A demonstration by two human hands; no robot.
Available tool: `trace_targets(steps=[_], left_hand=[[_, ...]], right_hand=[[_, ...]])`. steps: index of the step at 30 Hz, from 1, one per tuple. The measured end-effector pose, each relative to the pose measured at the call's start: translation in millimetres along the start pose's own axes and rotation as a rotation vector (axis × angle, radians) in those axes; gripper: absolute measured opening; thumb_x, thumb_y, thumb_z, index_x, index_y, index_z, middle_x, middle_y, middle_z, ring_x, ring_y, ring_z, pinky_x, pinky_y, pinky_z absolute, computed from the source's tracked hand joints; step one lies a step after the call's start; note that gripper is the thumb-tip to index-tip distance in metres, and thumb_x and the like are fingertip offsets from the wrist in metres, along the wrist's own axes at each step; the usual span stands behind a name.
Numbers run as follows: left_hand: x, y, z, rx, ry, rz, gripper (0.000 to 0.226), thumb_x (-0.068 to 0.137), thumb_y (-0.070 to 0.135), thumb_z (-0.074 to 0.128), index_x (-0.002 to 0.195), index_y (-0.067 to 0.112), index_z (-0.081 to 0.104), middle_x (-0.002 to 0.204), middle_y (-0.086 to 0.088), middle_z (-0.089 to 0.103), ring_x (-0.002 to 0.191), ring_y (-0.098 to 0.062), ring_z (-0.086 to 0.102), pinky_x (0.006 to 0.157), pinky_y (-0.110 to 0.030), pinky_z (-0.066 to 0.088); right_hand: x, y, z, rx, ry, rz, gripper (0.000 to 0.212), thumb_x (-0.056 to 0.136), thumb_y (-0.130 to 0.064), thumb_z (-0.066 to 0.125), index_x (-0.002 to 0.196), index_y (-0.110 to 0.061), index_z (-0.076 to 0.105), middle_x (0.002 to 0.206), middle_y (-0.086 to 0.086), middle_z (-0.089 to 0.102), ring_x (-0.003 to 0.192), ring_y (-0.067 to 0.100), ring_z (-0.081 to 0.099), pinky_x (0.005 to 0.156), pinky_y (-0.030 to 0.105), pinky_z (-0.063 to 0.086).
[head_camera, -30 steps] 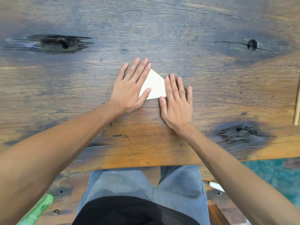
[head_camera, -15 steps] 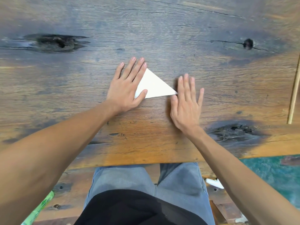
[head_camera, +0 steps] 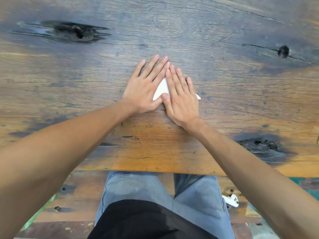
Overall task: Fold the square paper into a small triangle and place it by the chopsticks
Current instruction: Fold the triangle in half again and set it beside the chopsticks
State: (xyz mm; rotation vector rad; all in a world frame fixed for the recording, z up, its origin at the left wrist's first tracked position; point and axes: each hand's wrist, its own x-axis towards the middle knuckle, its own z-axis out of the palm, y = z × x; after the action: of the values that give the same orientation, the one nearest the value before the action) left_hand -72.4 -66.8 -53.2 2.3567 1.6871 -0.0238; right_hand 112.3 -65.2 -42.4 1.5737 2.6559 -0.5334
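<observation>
The white folded paper [head_camera: 161,91] lies on the wooden table [head_camera: 172,31], a little right of centre. Only a strip of it shows between my hands, plus a small pointed tip poking out to the right. My left hand [head_camera: 145,87] lies flat over its left part, fingers stretched out. My right hand [head_camera: 181,97] lies flat over its right part, fingers close against the left hand's, thumb on the near edge. Of the chopsticks, only a thin pale sliver [head_camera: 318,138] shows at the right border.
The table's near edge [head_camera: 155,169] runs just above my lap in grey jeans. Dark knots mark the wood at far left [head_camera: 76,31], far right [head_camera: 283,51] and near right [head_camera: 262,145]. A small white object [head_camera: 231,200] lies on the floor to the right.
My right hand has slid left from beside the paper's tip onto the paper, until it touches the left hand. The view has shifted, so the chopstick is almost out of frame.
</observation>
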Motion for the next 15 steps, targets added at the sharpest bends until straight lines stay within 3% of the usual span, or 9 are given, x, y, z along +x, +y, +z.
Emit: trace_targets(steps=[8,15], left_hand=[[-7,-7,-2,-0.027,-0.013,0.060,0.074,0.103,0.050,0.023,0.161,0.007,0.006,0.171,-0.012,0.006,0.159,-0.025,0.005,0.128,-0.050,0.014],[-36,-20,-6,0.008,-0.049,0.157,0.061,0.107,0.040,0.020,0.163,0.021,0.006,0.172,-0.001,0.007,0.159,-0.025,0.004,0.127,-0.052,0.014]], right_hand=[[-1,-2,0,-0.009,-0.012,0.030,0.063,0.109,-0.044,0.025,0.165,-0.016,0.016,0.173,0.002,0.014,0.161,0.017,0.008,0.130,0.045,0.009],[-3,-4,-4,-0.030,-0.015,0.026,0.061,0.108,-0.034,0.026,0.165,-0.015,0.017,0.173,0.002,0.014,0.161,0.018,0.009,0.129,0.046,0.013]])
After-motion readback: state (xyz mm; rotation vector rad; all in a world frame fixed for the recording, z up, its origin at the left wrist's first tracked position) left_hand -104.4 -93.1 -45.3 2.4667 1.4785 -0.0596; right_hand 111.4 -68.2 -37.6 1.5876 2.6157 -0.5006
